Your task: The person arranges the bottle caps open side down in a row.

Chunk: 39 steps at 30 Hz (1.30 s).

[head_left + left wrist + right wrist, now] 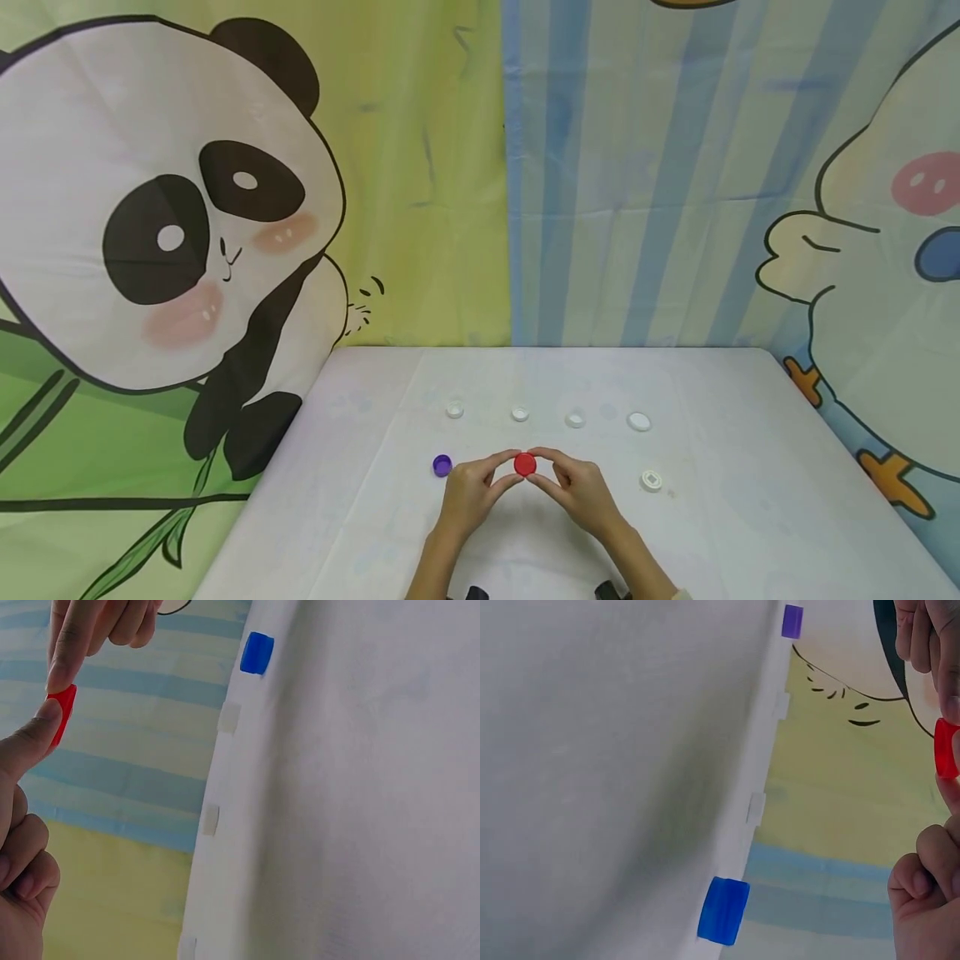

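Observation:
A round red bottle cap [525, 464] is held up above the white table between both hands. My left hand [470, 493] pinches its left edge between thumb and forefinger, and my right hand [581, 492] pinches the right edge the same way. In the left wrist view the red cap [64, 712] appears nearly edge-on between the fingertips. The remaining fingers of both hands are curled in. Just left of the left hand, a purple cap [442, 466] lies on the table. A blue cap [724, 911] stands on the table in both wrist views; I cannot make it out in the head view.
Several small white round pieces, among them a white cap [454, 409] and a white ring [639, 422], lie in a row behind the hands. Another white round piece [651, 481] lies to the right. Printed curtains stand behind the table [750, 533].

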Each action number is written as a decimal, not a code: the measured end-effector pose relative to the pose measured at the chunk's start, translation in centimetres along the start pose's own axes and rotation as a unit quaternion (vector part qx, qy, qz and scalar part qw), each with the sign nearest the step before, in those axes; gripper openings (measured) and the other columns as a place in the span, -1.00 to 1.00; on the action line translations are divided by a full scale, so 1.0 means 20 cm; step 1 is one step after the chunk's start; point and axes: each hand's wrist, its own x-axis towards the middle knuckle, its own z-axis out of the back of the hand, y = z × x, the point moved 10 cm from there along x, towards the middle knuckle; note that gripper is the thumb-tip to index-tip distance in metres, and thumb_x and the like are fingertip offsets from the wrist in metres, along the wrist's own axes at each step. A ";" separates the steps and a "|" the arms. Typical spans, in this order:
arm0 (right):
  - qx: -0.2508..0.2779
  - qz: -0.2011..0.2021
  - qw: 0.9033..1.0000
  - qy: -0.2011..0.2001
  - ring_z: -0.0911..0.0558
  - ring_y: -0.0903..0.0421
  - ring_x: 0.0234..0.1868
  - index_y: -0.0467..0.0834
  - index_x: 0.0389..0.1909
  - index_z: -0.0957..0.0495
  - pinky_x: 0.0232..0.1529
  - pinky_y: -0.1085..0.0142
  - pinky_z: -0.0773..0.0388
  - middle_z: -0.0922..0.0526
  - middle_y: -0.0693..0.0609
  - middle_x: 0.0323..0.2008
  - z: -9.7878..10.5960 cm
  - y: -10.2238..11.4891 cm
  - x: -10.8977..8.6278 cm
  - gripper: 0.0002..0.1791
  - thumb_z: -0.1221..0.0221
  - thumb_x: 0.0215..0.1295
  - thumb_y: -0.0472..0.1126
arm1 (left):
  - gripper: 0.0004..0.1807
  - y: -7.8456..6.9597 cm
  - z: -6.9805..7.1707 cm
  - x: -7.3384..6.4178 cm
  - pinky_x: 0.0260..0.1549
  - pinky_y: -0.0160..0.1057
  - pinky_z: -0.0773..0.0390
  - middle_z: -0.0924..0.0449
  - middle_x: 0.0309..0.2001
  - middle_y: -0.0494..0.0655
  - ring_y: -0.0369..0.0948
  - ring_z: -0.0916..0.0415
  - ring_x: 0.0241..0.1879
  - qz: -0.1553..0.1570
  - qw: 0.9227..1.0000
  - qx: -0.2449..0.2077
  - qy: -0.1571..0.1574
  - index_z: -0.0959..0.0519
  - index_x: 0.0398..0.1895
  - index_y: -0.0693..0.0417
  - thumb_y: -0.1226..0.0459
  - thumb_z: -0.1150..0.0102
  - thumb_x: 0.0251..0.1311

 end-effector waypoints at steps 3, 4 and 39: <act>-0.041 -0.008 0.999 0.011 0.04 0.46 -0.73 0.08 -0.10 -0.54 -0.74 0.58 0.05 -0.04 0.30 -0.78 -0.05 -0.03 0.03 -0.64 -0.27 0.03 -0.03 | -0.68 0.05 -0.01 0.00 -0.75 -0.60 0.06 -0.02 -0.77 -0.40 -0.54 0.10 -0.71 0.000 1.000 0.023 -0.005 -0.64 -0.20 -0.04 0.16 -0.34 -0.12; -0.056 -0.014 0.998 0.015 0.05 0.46 -0.73 0.08 -0.10 -0.54 -0.73 0.57 0.06 -0.04 0.32 -0.78 -0.07 -0.04 0.04 -0.65 -0.26 0.03 -0.01 | -0.68 0.07 -0.01 -0.01 -0.75 -0.60 0.07 -0.01 -0.77 -0.40 -0.54 0.11 -0.70 0.003 1.000 0.030 -0.005 -0.64 -0.21 -0.03 0.16 -0.34 -0.12; -0.138 -0.134 0.969 0.157 -0.18 0.33 -0.72 -0.07 -0.23 -0.61 -0.71 0.45 -0.11 -0.36 0.21 -0.78 -0.37 -0.29 0.00 -0.72 -0.23 0.08 -0.02 | -0.68 0.40 -0.29 -0.17 -0.74 -0.45 -0.11 -0.10 -0.79 -0.38 -0.44 0.00 -0.73 0.131 0.979 0.086 0.133 -0.64 -0.19 -0.07 0.06 -0.27 -0.05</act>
